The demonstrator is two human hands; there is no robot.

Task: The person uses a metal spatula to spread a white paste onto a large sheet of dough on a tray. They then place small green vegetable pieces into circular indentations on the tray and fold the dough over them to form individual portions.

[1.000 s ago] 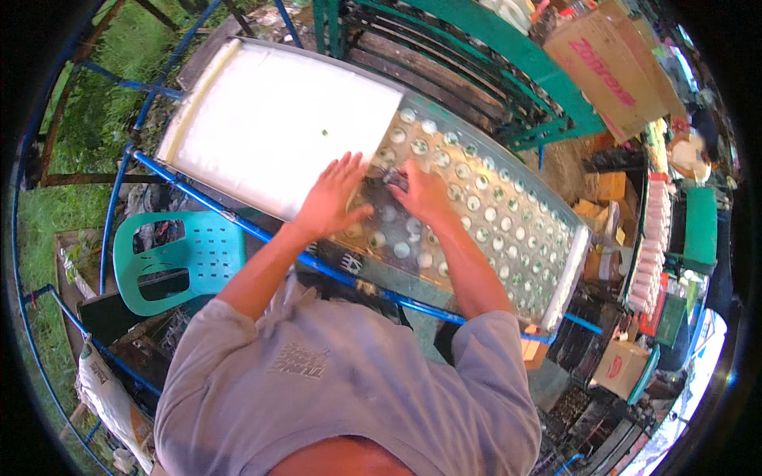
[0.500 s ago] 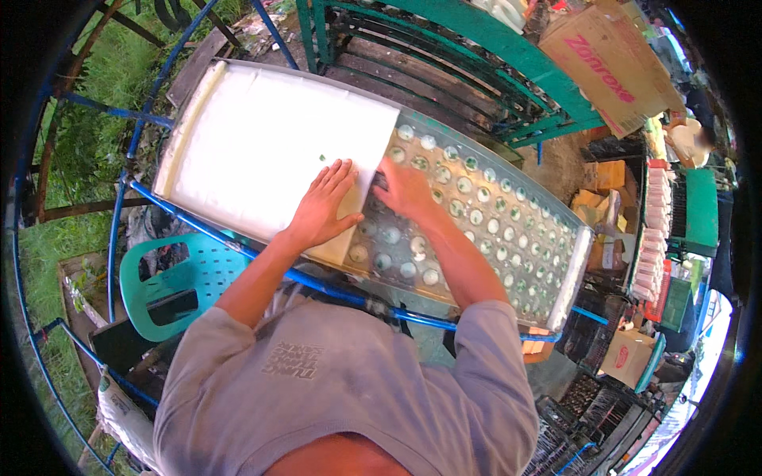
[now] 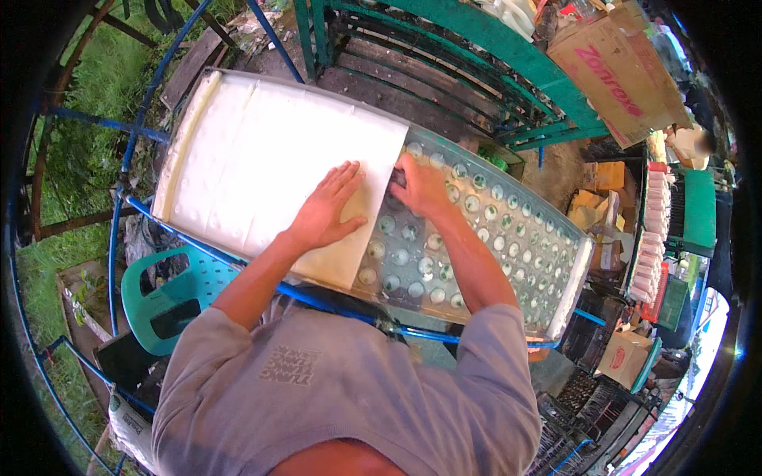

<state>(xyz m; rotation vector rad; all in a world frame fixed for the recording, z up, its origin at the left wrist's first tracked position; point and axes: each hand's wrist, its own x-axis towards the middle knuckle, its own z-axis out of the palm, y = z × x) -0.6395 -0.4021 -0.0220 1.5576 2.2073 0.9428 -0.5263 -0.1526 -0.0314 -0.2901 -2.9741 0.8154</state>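
A white sheet [image 3: 270,159] covers the left part of a long shallow tray [image 3: 568,289]. Its surface shows faint crosswise creases. My left hand [image 3: 329,208] lies flat on the sheet near its right edge, fingers stretched and thumb out to the side. Right at that edge is my right hand [image 3: 421,186], with its fingers curled and a dark patch between thumb and forefinger; what they hold is hidden. Under the right forearm, the uncovered part of the tray shows rows of round pale cups [image 3: 472,203], many with green bits inside, under a clear, shiny surface.
A blue metal rail [image 3: 317,300] runs along the tray's near side. A teal plastic chair [image 3: 178,297] stands at the near left. Beyond the tray is a green slatted bench [image 3: 444,67] with a cardboard box [image 3: 615,75] on it. Stacked cartons and crates [image 3: 627,353] fill the right.
The whole view has shifted slightly. Creases now show on the white sheet, and a small green speck on it no longer shows. Both hands keep nearly the same places at the sheet's edge.
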